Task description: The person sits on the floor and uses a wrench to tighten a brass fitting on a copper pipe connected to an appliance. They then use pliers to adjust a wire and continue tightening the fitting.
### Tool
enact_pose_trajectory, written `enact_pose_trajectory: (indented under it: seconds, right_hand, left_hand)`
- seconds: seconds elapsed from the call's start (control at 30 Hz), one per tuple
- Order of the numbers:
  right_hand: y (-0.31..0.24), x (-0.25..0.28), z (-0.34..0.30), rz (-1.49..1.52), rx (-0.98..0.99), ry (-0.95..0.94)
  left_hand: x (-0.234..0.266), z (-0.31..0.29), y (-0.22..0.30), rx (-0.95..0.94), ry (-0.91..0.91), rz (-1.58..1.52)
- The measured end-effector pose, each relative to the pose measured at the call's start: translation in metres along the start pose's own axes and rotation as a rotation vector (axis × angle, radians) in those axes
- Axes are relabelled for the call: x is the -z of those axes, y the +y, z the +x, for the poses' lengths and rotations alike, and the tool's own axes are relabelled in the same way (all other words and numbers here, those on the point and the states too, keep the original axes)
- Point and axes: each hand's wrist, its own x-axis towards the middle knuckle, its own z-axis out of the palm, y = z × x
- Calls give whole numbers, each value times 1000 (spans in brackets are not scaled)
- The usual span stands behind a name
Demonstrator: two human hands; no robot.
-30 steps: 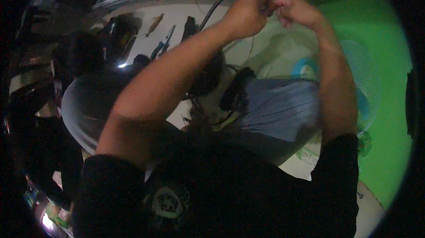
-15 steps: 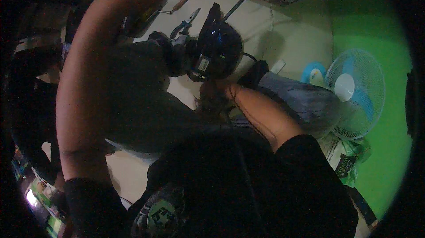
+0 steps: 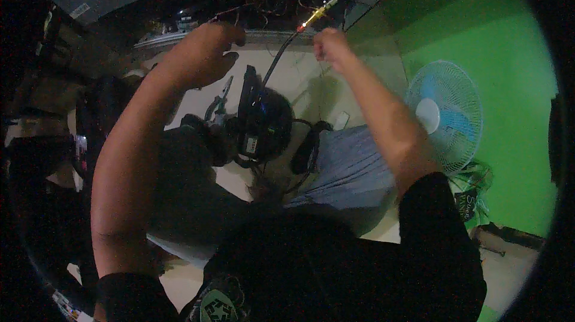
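Both arms are now lifting back up after dropping apart; right hand (image 3: 331, 45), fisted, possibly pinching wire though I cannot tell, is sitting just right of the gold-tipped cable (image 3: 311, 20), which is slanting upper-right at top centre; left hand (image 3: 203, 52), loosely curled and empty, is hanging farther left.

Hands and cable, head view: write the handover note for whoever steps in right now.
Left hand: raised, fingers curled, close to the wiring under the dark panel; grip unclear.
Right hand: raised fist just right of the brass-tipped black cable; contact cannot be confirmed.
Pliers lie on the pale surface below; a blue fan stands to the right.
Done: cable tip is up at the wiring.
Left: cannot be told from this view.
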Motion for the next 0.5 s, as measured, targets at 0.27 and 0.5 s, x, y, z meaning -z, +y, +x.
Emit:
enact_pose_trajectory:
  seconds: [0.27, 0.5]
  right_hand:
    - [-79, 33, -15, 243, 84, 144]
    - [-85, 14, 11, 452, 25, 192]
  left_hand:
    - [-30, 58, 15, -126, 111, -174]
    - [-88, 124, 36, 26, 203, -220]
